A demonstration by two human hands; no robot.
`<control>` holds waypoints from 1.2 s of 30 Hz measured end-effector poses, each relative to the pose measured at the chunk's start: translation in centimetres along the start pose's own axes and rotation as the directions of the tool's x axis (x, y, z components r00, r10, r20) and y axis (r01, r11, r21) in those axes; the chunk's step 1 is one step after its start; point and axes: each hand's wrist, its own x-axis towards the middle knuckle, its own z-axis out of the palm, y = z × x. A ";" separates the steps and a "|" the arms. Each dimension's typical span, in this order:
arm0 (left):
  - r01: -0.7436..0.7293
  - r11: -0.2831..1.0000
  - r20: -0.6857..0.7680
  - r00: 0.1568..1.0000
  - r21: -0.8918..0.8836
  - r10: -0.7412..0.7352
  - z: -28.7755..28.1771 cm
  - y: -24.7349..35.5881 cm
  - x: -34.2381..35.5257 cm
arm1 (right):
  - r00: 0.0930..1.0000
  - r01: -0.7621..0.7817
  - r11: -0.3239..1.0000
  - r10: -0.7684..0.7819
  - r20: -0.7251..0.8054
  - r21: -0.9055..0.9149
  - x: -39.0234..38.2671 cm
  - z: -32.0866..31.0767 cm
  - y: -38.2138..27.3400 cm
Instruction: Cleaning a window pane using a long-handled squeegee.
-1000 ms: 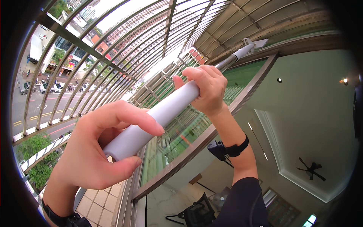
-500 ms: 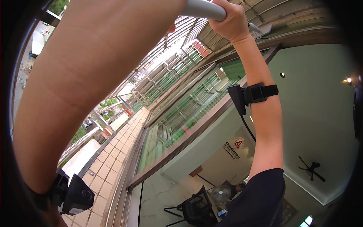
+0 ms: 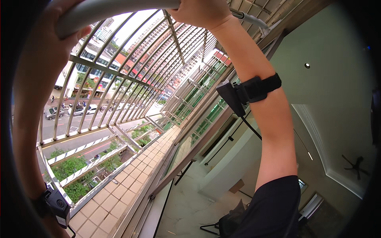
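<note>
Overhead, a thick light-grey pole [image 3: 119, 8] crosses the top of the view, bowed by the lens. My left hand [image 3: 53, 41] is wrapped round its left end, with fingertips showing beneath it. Farther along to the right, my right hand [image 3: 202, 12] closes round the same pole; its fingers are partly cut off by the upper edge. Just beyond that hand, a thinner metal rod with a grey sleeve [image 3: 254, 20] runs toward the wall; whether it joins the pole I cannot tell. A black strapped device [image 3: 254, 90] sits on my right forearm, another [image 3: 55, 204] on my left.
Metal window bars [image 3: 127, 77] enclose the left side, with a street, cars and trees below. A tiled ledge [image 3: 119, 186] runs along them. Sliding window frames [image 3: 186, 160] separate it from a room holding a black chair [image 3: 232, 222] and a ceiling fan [image 3: 356, 166].
My left forearm has swung left and away from the middle, uncovering the bars and street. Both hands and the pole have shifted left in view, still gripped; the view has turned too.
</note>
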 end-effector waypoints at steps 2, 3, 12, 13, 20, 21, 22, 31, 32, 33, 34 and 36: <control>0.002 0.998 0.026 1.000 -0.067 -0.001 -1.0 0.8 0.5 | 0.996 0.016 0.996 -0.008 0.090 -0.090 0.4 -1.1 0.0; 0.023 0.994 0.051 0.999 -0.105 -0.018 -1.3 0.4 0.7 | 0.997 0.007 0.995 0.001 0.072 -0.104 0.4 -1.1 0.0; 0.277 0.957 0.103 0.958 -0.082 -0.268 -3.4 6.3 -1.4 | 0.799 -0.295 0.948 0.313 -0.514 0.119 -4.1 -0.4 -2.4; 0.300 0.949 0.095 0.952 -0.094 -0.292 -3.0 6.5 -1.9 | 0.636 -0.413 0.891 0.431 -0.640 0.189 -4.9 0.6 -4.2; 0.423 0.877 0.161 0.904 -0.228 -0.395 -0.7 8.6 -8.2 | 0.177 0.820 -0.217 0.976 0.125 0.530 -5.4 6.5 -12.4; 0.433 0.867 0.156 0.901 -0.247 -0.405 0.6 9.0 -9.0 | -0.004 0.635 -0.258 0.941 0.337 0.728 -5.8 5.9 -12.3; 0.448 0.854 0.170 0.893 -0.265 -0.416 2.1 9.5 -9.2 | -0.030 0.663 -0.289 0.912 0.410 0.691 -6.7 6.2 -11.5; 0.427 0.813 0.184 0.904 -0.396 -0.385 8.6 1.1 -5.5 | -0.121 0.652 -0.253 0.895 0.429 0.714 -3.7 11.6 -5.7; 0.464 0.810 0.237 0.885 -0.360 -0.401 8.8 0.7 -4.3 | -0.147 0.631 -0.222 0.907 0.395 0.744 -3.5 12.0 -4.9; 0.450 0.839 0.239 0.890 -0.306 -0.389 9.0 0.5 -3.1 | -0.171 0.609 -0.191 0.916 0.362 0.770 -3.2 12.3 -4.0; 0.458 0.852 0.276 0.878 -0.252 -0.390 8.9 -1.2 -2.0 | -0.168 0.618 -0.197 0.912 0.373 0.761 -2.2 12.8 -3.1; 0.455 0.877 0.324 0.862 -0.156 -0.390 7.6 -2.3 0.8 | -0.179 0.648 -0.153 0.922 0.344 0.747 -0.5 11.6 -1.4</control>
